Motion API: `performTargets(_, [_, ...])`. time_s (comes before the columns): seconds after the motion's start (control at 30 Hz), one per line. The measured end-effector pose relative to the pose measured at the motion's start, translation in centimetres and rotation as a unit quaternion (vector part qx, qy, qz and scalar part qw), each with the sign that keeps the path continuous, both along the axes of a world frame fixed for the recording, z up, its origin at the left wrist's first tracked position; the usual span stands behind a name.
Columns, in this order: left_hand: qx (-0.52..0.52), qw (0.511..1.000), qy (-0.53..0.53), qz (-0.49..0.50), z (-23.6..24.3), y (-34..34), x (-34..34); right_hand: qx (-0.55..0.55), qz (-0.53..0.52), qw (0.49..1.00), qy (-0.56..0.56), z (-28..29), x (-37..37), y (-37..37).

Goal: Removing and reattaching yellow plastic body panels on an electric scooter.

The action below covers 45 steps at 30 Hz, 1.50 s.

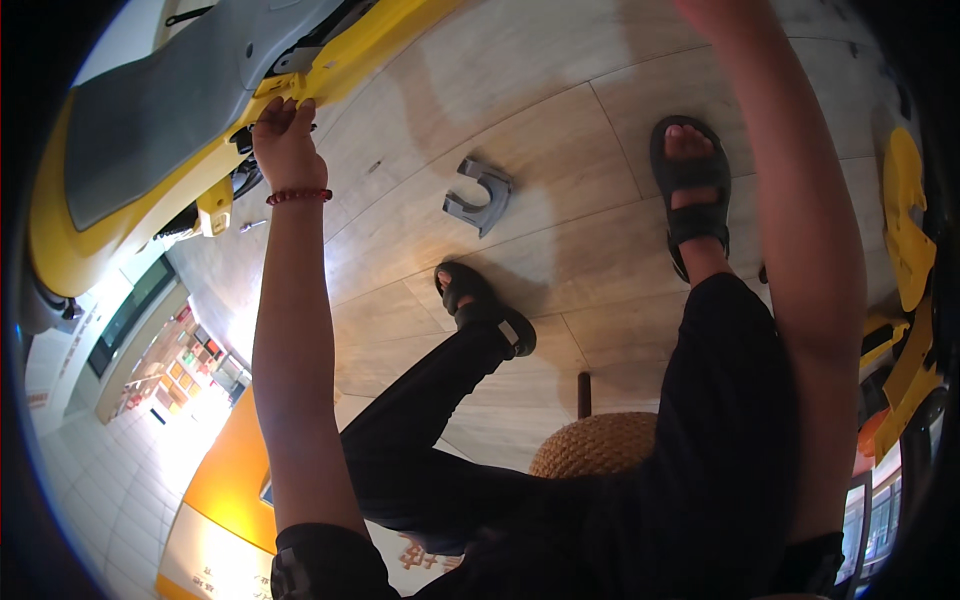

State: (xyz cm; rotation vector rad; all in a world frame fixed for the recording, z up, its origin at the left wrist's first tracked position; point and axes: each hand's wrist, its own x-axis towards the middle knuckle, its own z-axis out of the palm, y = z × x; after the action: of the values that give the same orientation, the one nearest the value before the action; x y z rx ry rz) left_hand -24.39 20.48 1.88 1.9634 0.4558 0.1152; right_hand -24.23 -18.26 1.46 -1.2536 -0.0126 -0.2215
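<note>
My left hand [288,145], with a red bead bracelet on the wrist, is raised to the lower edge of a yellow scooter [345,60] just below its grey seat [150,130]. Its fingers are curled together against the yellow body. A thin dark bit shows beside them, but what they grip is hidden. Of my right hand [715,15] only a blurred part appears at the top edge, its fingers out of sight. A grey U-shaped plastic piece [498,200] lies on the floor between the two arms, touched by neither.
Beneath me is a woven stool [595,445]. My feet, in black sandals [690,190], rest on the wood-look floor [560,130]. Yellow body panels [905,220] stand at the far right. A small metal piece [253,226] lies near the scooter.
</note>
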Motion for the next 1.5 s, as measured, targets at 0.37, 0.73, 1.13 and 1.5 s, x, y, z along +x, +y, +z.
performTargets(0.37, [-0.033,0.998,-0.046,-0.016,1.9,0.0,-0.4,0.006,-0.047,0.998,0.031,0.4,0.1,0.8])
performTargets(0.73, [-0.019,0.997,-0.069,-0.024,3.0,-0.2,-0.4,-0.067,-0.019,0.995,0.076,1.8,-0.1,0.4])
performTargets(1.13, [-0.211,0.977,-0.014,-0.013,4.8,0.8,-0.9,-0.179,-0.053,0.970,0.156,3.7,-1.9,0.8])
performTargets(1.5, [-0.247,0.969,-0.003,-0.017,3.9,2.5,-1.2,-0.174,-0.031,0.965,0.191,5.8,-3.4,0.8])
